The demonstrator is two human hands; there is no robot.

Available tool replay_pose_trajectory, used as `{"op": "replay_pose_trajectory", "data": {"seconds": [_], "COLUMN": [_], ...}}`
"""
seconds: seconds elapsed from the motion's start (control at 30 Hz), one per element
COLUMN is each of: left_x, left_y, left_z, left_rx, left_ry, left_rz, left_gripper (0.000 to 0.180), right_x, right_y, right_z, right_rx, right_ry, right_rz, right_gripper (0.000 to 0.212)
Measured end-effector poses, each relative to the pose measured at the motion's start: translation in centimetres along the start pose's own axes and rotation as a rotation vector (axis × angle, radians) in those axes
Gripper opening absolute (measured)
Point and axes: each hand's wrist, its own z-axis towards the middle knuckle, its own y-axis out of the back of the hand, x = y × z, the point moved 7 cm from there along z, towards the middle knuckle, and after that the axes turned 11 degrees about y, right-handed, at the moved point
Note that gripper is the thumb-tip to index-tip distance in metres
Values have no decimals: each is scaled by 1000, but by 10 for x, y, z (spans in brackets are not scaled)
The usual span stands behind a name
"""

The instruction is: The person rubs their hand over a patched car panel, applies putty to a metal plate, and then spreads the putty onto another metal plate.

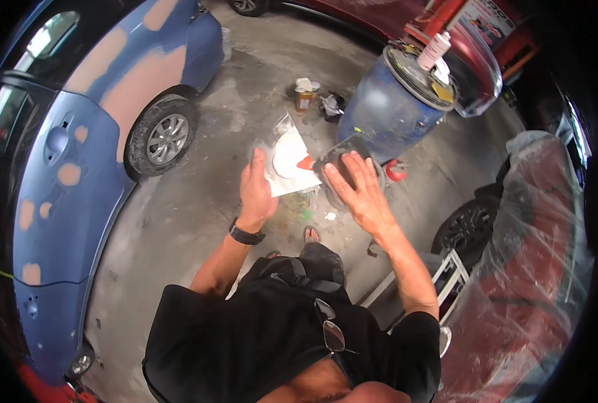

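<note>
My left hand (256,187) holds a flat white board (293,184) by its left edge, thumb up along the side and the other fingers mostly hidden. A thick white paste (287,156) is heaped on the board, with a small orange-red dab (305,163) at its right side. Over a dark flat spreader (326,163) lie the fingers of my right hand (360,188), long and close together; its thumb is hidden. The spreader's near edge is at the orange-red dab, and whether it touches is hard to tell.
A blue car (77,148) with sanded, pinkish filler patches stands on the left. Ahead right is a blue drum (386,107) with a bottle (434,51) on its lid. A small brown container (303,99) sits on the floor. To the right, plastic sheeting (527,269) covers a red vehicle.
</note>
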Motion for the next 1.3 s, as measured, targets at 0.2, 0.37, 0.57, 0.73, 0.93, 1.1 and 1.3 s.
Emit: {"op": "replay_pose_trajectory", "data": {"seconds": [0.2,0.37,0.57,0.73,0.93,1.1,1.3], "left_x": [-18,10,17,12,-44,1,1], "left_y": [-33,-21,-43,7,12,-10,-19], "left_z": [24,53,63,66,56,56,47], "left_rx": [-108,-257,-450,-601,-576,-198,-195], "left_ry": [-105,-65,-114,-125,-139,167,81], "left_rz": [37,690,845,544,170,-347,-126], "left_gripper": [47,48,54,54,41,38,41], "right_x": [-81,-78,-81,-72,-87,-54,-62], "right_y": [16,51,6,-12,9,28,-22], "right_z": [-6,48,32,26,30,59,64], "right_rx": [70,-54,25,90,-207,-548,-238], "right_ry": [-42,130,349,399,289,191,266], "right_rz": [20,4,186,248,684,888,503], "right_gripper": [67,64,52,52,59,58,62]}}
